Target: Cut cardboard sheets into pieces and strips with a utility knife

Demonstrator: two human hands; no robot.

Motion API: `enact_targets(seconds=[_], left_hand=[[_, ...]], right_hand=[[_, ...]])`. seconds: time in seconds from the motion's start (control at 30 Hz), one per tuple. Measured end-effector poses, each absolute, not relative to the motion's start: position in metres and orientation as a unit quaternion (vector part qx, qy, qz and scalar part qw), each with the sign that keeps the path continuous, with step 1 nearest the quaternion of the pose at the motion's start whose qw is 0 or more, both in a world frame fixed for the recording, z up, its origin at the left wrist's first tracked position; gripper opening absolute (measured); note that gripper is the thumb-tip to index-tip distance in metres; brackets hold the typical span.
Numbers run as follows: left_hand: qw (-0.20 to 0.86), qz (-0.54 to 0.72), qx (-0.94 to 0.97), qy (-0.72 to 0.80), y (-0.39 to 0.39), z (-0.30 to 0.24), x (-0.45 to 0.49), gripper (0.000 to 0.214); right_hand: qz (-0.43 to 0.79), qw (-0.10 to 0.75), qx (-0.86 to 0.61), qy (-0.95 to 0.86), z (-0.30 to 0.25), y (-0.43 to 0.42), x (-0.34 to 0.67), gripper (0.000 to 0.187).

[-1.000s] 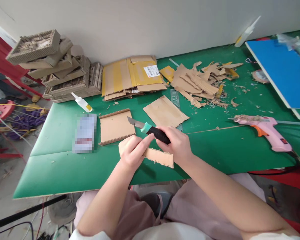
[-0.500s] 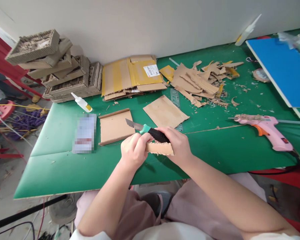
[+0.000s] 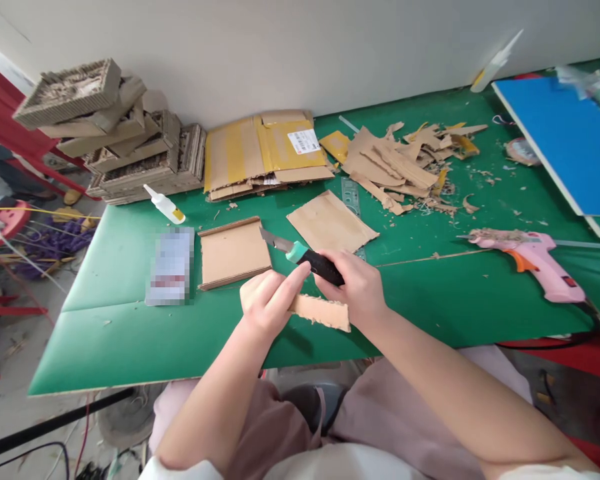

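My right hand (image 3: 354,291) grips a utility knife (image 3: 307,257) with a black and teal handle, its blade pointing up and left. Below the knife my left hand (image 3: 267,303) pinches a narrow strip of cardboard (image 3: 323,312) with ragged edges, and its index finger reaches up to the knife handle. The right hand also touches the strip's right end. Both hands hover over the near middle of the green table (image 3: 130,333).
A cardboard panel (image 3: 233,252) and a cardboard sheet (image 3: 330,223) lie just beyond the hands. A glue bottle (image 3: 164,205), stacked cardboard trays (image 3: 115,143), flattened boxes (image 3: 265,153) and scraps (image 3: 400,167) line the back. A pink glue gun (image 3: 535,260) lies right, near a blue board (image 3: 570,140).
The left hand's fingers loosened from a tight grip and the cardboard strip tilted flatter and dropped slightly. The knife shifted a little to the right.
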State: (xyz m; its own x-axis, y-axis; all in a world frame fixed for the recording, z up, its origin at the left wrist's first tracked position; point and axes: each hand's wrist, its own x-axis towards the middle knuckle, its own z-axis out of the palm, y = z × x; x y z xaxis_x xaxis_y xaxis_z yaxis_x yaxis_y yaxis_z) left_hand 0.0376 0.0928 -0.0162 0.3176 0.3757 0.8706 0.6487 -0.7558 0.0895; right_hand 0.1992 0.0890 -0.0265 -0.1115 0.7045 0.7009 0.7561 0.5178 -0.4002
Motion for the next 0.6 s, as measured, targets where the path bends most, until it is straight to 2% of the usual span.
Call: enact_targets(seconds=[0.23, 0.6], left_hand=[[0.153, -0.471, -0.811, -0.311, 0.0923, -0.0153, 0.0366, 0.027], [0.166, -0.406, -0.820, -0.368, 0.0952, -0.0082, 0.0392, 0.014]], right_hand=[[-0.073, 0.432, -0.492, -0.753, -0.0329, 0.0895, 0.1994, 0.020], [0.000, 0.414, -0.493, -0.766, -0.0241, 0.0847, 0.2012, 0.023]])
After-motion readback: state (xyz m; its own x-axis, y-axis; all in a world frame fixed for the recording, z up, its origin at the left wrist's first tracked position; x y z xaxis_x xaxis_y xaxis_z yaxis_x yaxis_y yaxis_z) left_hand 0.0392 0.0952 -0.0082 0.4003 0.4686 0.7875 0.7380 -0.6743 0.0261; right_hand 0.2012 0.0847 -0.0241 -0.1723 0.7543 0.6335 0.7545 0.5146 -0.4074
